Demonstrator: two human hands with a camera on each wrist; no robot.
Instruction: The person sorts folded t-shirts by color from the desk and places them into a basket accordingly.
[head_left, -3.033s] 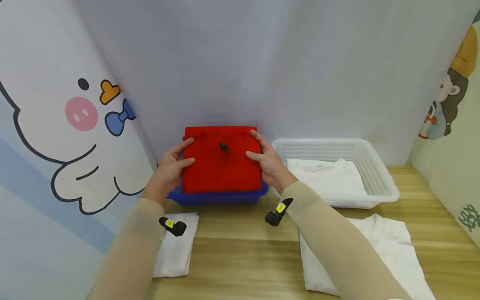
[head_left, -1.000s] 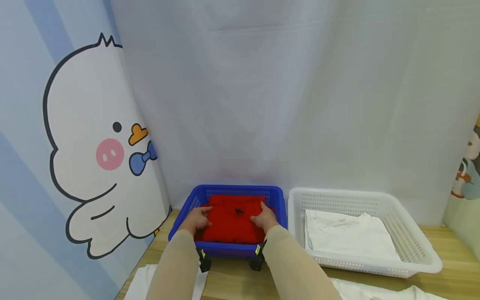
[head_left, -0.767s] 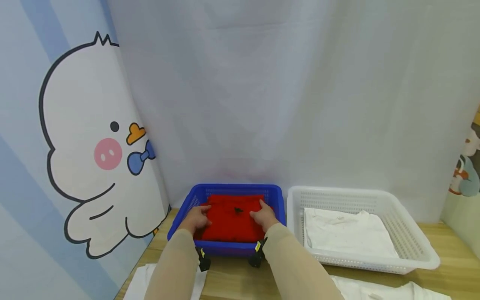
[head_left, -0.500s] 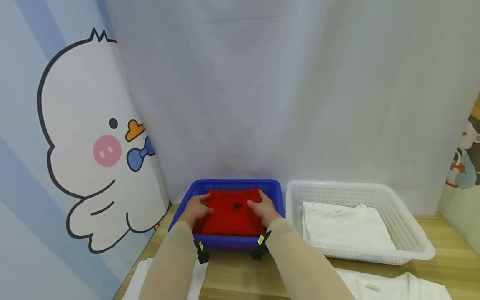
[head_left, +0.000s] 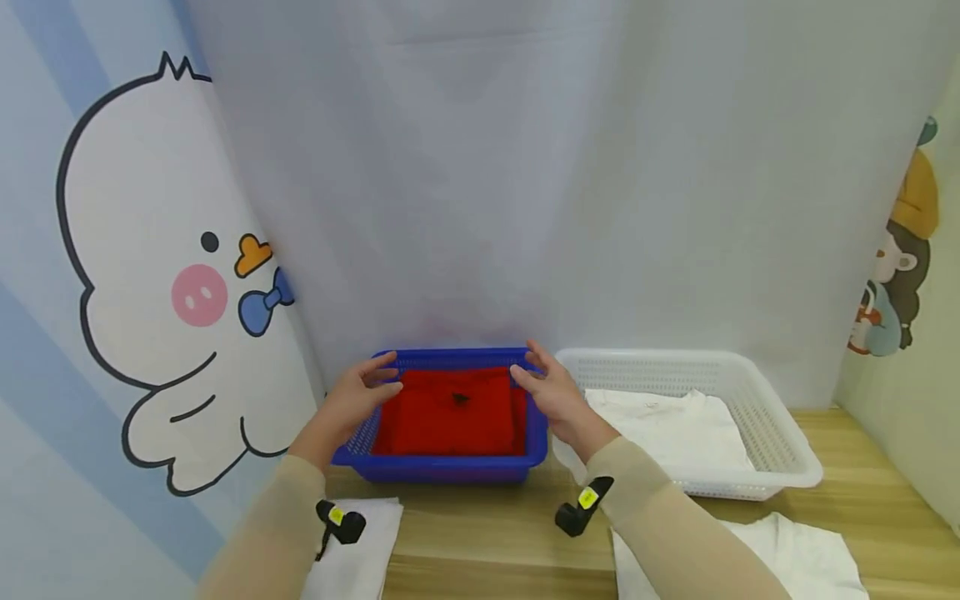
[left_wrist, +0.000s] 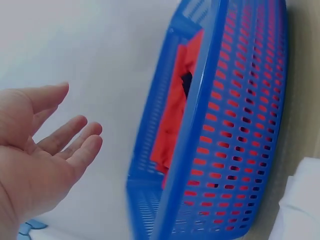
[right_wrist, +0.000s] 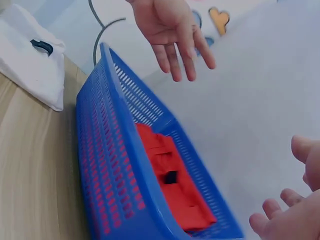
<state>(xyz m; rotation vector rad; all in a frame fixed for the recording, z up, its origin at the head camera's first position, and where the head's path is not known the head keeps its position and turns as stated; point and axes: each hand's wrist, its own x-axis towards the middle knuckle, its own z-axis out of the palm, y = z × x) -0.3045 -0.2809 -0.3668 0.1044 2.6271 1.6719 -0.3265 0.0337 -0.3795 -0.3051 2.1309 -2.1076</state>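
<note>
A folded red garment (head_left: 453, 425) with a small dark patch near its upper middle lies in the blue basket (head_left: 450, 472). More red cloth shows beneath it. My left hand (head_left: 351, 406) is raised over the basket's left rim, fingers spread and loosely bent, holding nothing. Above the right rim, my right hand (head_left: 561, 400) is likewise apart from the cloth, with thumb and fingers parted. The right wrist view shows bare palms on the left hand (right_wrist: 172, 27) and right hand (right_wrist: 295, 212), on either side of the blue basket.
Right of the blue basket stands a white basket (head_left: 780, 478) holding a folded white shirt (head_left: 667, 429). On the wooden table (head_left: 495, 533), white folded cloth (head_left: 360, 546) lies front left and another white garment (head_left: 810, 554) front right. A pale curtain (head_left: 480, 208) hangs behind.
Both hands lowered the folded red garment into the blue basket, then let go. They have since risen and drawn apart to either side. The head view has shifted too.
</note>
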